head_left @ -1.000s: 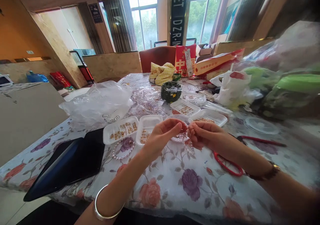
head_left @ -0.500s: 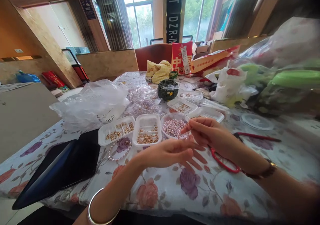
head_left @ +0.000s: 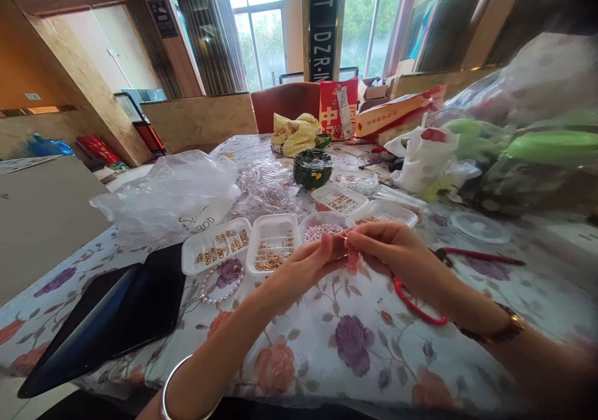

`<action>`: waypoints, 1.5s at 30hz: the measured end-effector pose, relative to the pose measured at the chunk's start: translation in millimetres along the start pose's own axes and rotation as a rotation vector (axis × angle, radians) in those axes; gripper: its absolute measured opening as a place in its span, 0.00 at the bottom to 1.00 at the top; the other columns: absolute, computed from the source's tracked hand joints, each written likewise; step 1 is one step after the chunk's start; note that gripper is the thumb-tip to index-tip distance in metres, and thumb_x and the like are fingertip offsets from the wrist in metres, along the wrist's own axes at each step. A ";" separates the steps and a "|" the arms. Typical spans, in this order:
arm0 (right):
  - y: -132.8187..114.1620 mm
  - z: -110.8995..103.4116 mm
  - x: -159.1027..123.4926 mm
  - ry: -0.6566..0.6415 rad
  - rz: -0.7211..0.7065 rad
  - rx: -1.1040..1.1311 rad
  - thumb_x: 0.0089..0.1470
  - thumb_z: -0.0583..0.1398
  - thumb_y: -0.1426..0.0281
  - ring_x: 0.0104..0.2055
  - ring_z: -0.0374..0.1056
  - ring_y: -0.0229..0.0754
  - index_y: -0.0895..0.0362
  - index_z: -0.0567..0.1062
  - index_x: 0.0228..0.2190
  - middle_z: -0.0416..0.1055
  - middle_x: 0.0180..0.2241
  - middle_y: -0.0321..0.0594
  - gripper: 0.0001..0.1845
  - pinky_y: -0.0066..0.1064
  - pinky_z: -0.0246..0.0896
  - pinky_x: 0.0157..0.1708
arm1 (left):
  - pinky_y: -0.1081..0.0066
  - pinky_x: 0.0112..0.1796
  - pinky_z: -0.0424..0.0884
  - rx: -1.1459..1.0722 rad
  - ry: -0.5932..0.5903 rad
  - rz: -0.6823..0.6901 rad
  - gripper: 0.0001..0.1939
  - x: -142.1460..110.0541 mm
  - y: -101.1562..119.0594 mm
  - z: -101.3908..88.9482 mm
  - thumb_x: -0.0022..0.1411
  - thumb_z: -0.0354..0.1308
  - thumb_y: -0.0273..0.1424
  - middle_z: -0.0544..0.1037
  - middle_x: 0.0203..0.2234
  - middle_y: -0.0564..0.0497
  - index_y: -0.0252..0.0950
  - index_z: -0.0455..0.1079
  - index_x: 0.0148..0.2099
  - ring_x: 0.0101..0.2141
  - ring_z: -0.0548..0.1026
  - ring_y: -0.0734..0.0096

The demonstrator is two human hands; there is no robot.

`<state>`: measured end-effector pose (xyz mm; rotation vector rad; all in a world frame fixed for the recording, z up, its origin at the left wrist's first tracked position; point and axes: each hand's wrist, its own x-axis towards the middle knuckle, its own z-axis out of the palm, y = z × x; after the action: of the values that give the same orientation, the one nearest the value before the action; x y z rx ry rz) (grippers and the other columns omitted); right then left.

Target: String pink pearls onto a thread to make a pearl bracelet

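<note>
A small piece (head_left: 347, 239) is pinched between the fingertips of both hands, at the near edge of the round bowl (head_left: 301, 225) of pink beads. It is too small and covered to show its long axis or which way it points. The left hand (head_left: 308, 263) reaches in, thumb and fingers closed toward the piece; the right hand (head_left: 397, 252) has thumb and index pressed together on it, its other fingers curled beneath.

The hands hide the bowl's near side. Five clear rectangular trays flank it: two left (head_left: 185, 263) (head_left: 250, 245), one right (head_left: 413, 218) partly behind the right hand, two farther back (head_left: 363, 204) (head_left: 374, 182). One beaded loop (head_left: 230, 293) lies flat before the left trays, longer from side to side.

One red-handled tool (head_left: 490, 256) lies on the counter (head_left: 322, 351), its middle hidden by the right forearm. One round lid (head_left: 479, 227) rests farther right. The right-hand bags (head_left: 537, 102) are blurred.
</note>
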<state>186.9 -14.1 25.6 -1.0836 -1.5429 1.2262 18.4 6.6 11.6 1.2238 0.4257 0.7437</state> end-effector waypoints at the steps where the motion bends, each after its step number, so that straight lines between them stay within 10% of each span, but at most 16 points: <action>1: -0.2 1.1 -0.2 0.008 -0.004 -0.010 0.51 0.58 0.57 0.15 0.47 0.28 0.56 0.73 0.21 0.59 0.15 0.31 0.17 0.26 0.38 0.14 | 0.64 0.55 0.60 -0.016 0.016 0.000 0.25 0.3 1.0 0.2 0.61 0.48 0.45 0.73 0.48 0.42 0.33 0.69 0.51 0.50 0.69 0.62; 14: 8.2 11.4 -0.6 0.000 -0.043 -0.066 0.52 0.59 0.62 0.18 0.54 0.30 0.57 0.76 0.31 0.61 0.17 0.31 0.12 0.25 0.48 0.18 | 0.73 0.47 0.68 -0.105 0.218 0.069 0.12 1.7 0.2 4.2 0.60 0.55 0.35 0.75 0.47 0.49 0.39 0.75 0.42 0.47 0.72 0.69; 45: 16.2 14.5 1.8 0.059 -0.133 -0.126 0.51 0.59 0.63 0.19 0.58 0.30 0.57 0.75 0.30 0.64 0.18 0.31 0.10 0.23 0.52 0.18 | 0.73 0.39 0.70 0.050 0.209 0.140 0.12 1.0 2.1 4.0 0.60 0.53 0.33 0.79 0.39 0.49 0.40 0.75 0.44 0.39 0.76 0.70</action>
<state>174.3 -13.5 7.8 -1.0696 -1.6366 1.0106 21.1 4.9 14.9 1.2364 0.5365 0.9914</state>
